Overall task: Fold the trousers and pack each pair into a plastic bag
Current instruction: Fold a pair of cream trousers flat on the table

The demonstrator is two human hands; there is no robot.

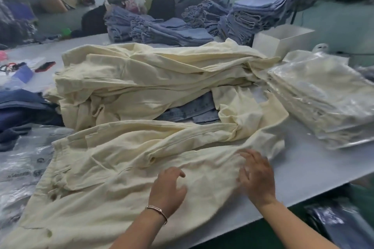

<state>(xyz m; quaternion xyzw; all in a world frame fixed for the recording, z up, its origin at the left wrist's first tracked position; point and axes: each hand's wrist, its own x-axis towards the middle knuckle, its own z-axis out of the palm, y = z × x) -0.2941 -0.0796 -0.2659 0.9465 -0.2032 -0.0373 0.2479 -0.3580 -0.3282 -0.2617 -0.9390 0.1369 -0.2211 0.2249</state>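
Note:
A pair of cream trousers (113, 170) lies spread and creased across the near part of the white table (315, 170), its waistband at the left. My left hand (168, 190) rests on the cloth near the middle with relaxed fingers. My right hand (257, 176) lies on the trouser leg a little to the right, its fingers spread flat. Behind them rises a heap of more cream trousers (153, 79). A stack of cream trousers packed in plastic bags (323, 99) sits at the right. Empty plastic bags (22, 159) lie at the left.
Blue denim pieces (192, 111) peek from under the heap. Stacks of folded jeans (202, 24) stand at the back, beside a white box (283, 40). Dark blue garments (22, 111) lie at the left. Small items and a red phone (45, 66) sit at the far left.

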